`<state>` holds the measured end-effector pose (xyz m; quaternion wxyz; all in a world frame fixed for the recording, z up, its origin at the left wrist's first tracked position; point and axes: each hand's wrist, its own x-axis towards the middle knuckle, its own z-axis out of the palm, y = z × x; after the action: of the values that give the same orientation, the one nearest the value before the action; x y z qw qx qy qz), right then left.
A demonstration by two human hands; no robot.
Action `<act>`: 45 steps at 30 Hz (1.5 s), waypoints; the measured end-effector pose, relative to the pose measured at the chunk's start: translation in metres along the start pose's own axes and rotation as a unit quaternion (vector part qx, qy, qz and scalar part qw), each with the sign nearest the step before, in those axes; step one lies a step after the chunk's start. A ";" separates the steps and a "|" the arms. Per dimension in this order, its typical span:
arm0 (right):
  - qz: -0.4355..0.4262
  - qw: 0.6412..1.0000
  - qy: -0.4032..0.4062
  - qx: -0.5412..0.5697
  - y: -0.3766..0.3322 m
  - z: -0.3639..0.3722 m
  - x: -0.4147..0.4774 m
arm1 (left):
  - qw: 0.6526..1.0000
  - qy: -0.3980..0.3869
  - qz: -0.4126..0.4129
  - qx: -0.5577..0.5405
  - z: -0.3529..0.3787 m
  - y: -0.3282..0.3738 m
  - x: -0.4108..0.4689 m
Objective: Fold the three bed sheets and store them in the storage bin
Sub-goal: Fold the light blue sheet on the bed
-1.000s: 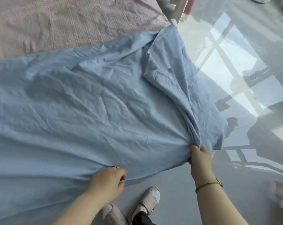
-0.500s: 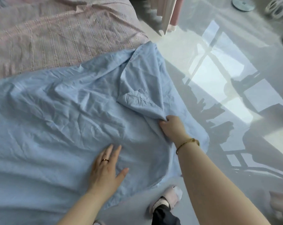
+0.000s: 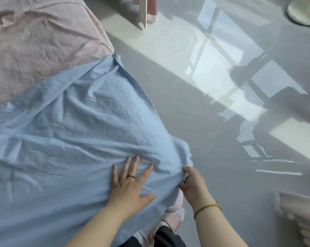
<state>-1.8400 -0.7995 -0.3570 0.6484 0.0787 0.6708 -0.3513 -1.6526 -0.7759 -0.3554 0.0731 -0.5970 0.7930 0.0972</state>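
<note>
1. Item under task: the blue sheet [image 3: 70, 139] lies spread over the bed, covering the near part of the pink bedspread [image 3: 35, 41]. Its right margin hangs off the bed's edge towards the floor [image 3: 204, 122].
2. Change noted: one second ago a doubled-over flap ran along the sheet's right side, by the bed's edge. Half a second ago the right hand was well in over the bed, holding that flap. The flap is now gone and that side lies as one layer, creased but opened out.
3. Left hand [image 3: 131, 186]: flat on the sheet near the bed's near corner, fingers straight and spread, pressing the cloth down. One second ago it was gripping the near hem, and half a second ago it was already flat.
4. Right hand [image 3: 191, 182]: back at the bed's near corner, fingers and thumb pinching the sheet's edge where it drops off the bed. The two hands sit close together but not touching.
5. Assessment: the work appears to be spreading and straightening, with no completed fold visible in this sheet. The task therefore seems to be at an early stage.
6. Not sighted: the storage bin and the other two sheets. A pale stacked object [image 3: 300, 220] on the floor to the right of the bed cannot be identified.
</note>
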 end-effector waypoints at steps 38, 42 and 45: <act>-0.062 0.989 -0.053 0.119 -0.025 -0.044 0.038 | 0.994 -0.034 0.096 -0.027 0.009 0.040 0.037; -0.211 0.973 -0.084 0.053 -0.041 -0.036 -0.012 | 0.858 -0.109 -0.128 -0.485 -0.045 0.069 0.050; -0.312 0.941 -0.099 -0.089 -0.044 -0.016 -0.053 | 0.714 -0.059 -0.193 -0.671 -0.084 0.077 0.058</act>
<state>-1.8694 -0.8042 -0.2927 0.5736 -0.2278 0.6229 -0.4807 -1.7432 -0.8299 -0.2823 -0.2828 -0.6222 0.3814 0.6224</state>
